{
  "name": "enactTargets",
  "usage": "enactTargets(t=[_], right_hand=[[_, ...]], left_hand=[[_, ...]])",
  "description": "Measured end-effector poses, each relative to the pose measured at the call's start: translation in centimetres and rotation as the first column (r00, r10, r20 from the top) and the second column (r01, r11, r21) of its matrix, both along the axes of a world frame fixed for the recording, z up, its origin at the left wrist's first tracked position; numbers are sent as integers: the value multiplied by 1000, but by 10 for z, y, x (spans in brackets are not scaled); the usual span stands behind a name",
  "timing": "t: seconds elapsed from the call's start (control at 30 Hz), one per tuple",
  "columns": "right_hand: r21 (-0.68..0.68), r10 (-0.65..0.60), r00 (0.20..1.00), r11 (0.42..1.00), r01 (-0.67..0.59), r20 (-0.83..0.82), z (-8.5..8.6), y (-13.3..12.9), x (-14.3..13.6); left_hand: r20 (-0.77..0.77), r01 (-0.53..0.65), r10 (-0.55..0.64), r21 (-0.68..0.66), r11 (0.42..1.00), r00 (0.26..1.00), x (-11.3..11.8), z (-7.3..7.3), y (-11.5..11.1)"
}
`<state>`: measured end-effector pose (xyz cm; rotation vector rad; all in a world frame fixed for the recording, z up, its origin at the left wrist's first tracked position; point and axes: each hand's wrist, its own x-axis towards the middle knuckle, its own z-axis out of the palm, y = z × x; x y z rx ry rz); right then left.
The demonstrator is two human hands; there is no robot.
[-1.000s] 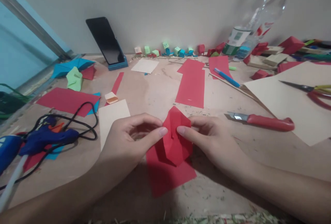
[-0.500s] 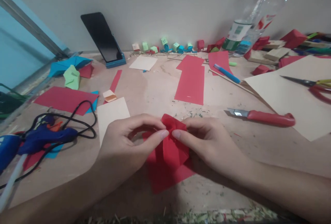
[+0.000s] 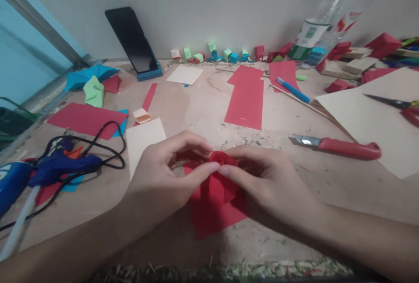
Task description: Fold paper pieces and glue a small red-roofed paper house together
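Observation:
Between both hands is a piece of folded red paper (image 3: pixel 223 187), its upper edge bent and creased. My left hand (image 3: pixel 173 174) pinches its top left part between thumb and index finger. From the other side my right hand (image 3: pixel 262 172) grips the top right part, the two thumb tips almost meeting. Fingers hide some of the folds. Under the folded piece, a flat red sheet (image 3: pixel 206 227) lies on the table. Just beyond my left hand is a cream paper sheet (image 3: pixel 144 137).
A hot glue gun (image 3: pixel 65 167) with a looping black cord lies at left. The red-handled utility knife (image 3: pixel 347 148), scissors (image 3: pixel 389 101) and a blue pen (image 3: pixel 293 90) are at right. A phone (image 3: pixel 132 41) in a stand, small paper figures (image 3: pixel 212 52) and plastic bottles (image 3: pixel 309 36) line the wall.
The top of the red paper has been bent down and rounded between the thumbs and fingers. Both hands keep their hold, and the camera view has shifted slightly.

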<state>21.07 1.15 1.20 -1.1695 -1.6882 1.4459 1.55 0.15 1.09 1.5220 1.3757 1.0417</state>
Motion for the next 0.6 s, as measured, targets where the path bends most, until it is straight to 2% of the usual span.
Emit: enactTargets(t=[0.1, 0.2, 0.3, 0.4, 0.5, 0.6], right_hand=[[8, -10, 1000, 1000, 10, -13, -2, 0, 0], [-11, -46, 998, 999, 46, -48, -3, 1, 0], [-132, -113, 984, 987, 95, -137, -4, 1, -1], [-288, -206, 946, 949, 130, -251, -4, 1, -2], [-387, -266, 920, 911, 142, -289, -2, 1, -3], [-413, -271, 910, 902, 126, -314, -1, 1, -4]], left_hand=[[-2, 4, -4, -18, 1000, 1000, 1, -1, 0], [64, 22, -18, -68, 997, 998, 0, 0, 1], [145, 108, -92, -104, 989, 985, -2, 2, 4], [173, 212, -184, -159, 964, 968, -6, 2, 9], [192, 204, -164, -211, 956, 968, -6, -1, 12], [207, 163, -119, -212, 964, 971, -3, -4, 11]])
